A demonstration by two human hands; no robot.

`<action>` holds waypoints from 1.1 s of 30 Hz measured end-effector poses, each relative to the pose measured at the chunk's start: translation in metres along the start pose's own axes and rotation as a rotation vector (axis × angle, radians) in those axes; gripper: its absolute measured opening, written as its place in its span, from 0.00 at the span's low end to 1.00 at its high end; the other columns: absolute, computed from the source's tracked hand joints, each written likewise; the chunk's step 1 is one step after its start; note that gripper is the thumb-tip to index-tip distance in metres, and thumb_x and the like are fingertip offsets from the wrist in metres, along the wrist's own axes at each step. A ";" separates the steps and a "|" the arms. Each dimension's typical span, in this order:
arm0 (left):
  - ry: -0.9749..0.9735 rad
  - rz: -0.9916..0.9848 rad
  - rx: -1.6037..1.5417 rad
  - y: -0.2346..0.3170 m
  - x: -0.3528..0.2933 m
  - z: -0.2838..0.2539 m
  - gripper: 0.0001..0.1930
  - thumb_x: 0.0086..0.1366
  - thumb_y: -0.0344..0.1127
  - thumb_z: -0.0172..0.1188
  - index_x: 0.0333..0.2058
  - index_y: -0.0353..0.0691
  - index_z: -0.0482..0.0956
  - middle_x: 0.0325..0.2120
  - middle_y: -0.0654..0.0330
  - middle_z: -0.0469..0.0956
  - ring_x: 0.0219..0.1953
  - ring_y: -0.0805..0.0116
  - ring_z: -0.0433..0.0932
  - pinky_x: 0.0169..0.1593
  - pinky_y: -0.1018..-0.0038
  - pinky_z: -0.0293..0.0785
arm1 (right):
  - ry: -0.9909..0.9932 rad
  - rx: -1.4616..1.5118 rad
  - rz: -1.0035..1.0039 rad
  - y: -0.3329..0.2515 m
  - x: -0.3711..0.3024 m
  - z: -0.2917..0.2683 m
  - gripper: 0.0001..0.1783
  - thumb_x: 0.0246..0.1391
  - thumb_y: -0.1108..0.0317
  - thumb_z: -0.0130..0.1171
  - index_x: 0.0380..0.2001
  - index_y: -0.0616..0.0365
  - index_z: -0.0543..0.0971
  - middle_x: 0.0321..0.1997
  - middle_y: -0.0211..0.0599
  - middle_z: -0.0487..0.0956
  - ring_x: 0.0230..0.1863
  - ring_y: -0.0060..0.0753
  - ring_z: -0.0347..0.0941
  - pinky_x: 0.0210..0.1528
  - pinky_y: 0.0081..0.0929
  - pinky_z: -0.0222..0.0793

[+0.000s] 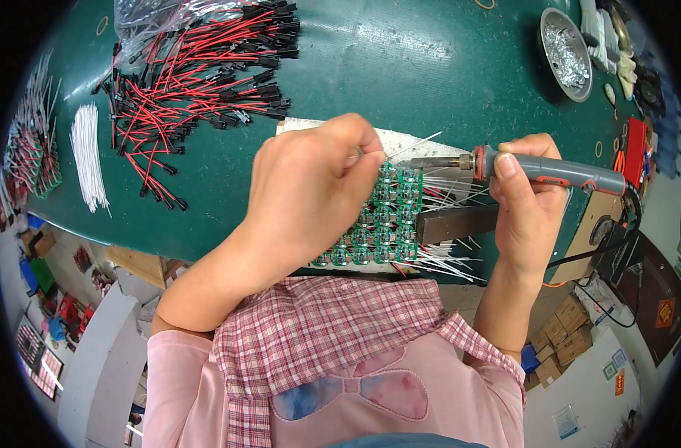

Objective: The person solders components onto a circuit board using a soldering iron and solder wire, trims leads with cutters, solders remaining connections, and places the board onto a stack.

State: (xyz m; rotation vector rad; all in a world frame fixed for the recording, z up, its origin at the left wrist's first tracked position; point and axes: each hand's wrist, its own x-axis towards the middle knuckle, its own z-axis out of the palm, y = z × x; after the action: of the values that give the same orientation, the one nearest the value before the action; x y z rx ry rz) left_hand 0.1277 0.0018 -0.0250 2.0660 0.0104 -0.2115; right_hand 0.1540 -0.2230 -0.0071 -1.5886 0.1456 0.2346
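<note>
My left hand (310, 183) is closed in a pinch over the far edge of a panel of small green circuit boards (385, 215). A thin white wire (419, 145) comes out by its fingertips and points to the right; the fingers hide how it is held. My right hand (531, 194) grips a grey soldering iron (572, 173) by its handle. The iron's tip reaches left to the panel's far right corner, close to my left fingertips. Several white wires (449, 261) stick out along the panel's right side. A dark metal bar (460, 224) lies against that side.
Red and black connector leads (198, 82) are heaped at the far left, beside a bundle of white wires (91, 155). A metal bowl (566, 56) of silvery bits stands at the far right. The iron's black cable (632, 224) runs down the right side of the green table (400, 60).
</note>
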 end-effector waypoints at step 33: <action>-0.023 0.027 0.056 0.010 -0.015 0.008 0.02 0.57 0.23 0.62 0.29 0.35 0.78 0.12 0.62 0.68 0.15 0.83 0.66 0.20 0.81 0.60 | 0.010 0.066 0.018 0.004 -0.023 0.001 0.09 0.53 0.76 0.62 0.36 0.58 0.73 0.32 0.25 0.74 0.32 0.10 0.67 0.35 0.10 0.61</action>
State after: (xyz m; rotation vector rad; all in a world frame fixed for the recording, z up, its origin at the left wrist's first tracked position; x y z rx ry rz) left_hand 0.1126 -0.0089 -0.0173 2.1177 -0.0384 -0.2211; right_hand 0.1307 -0.2238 -0.0054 -1.5233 0.1739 0.2332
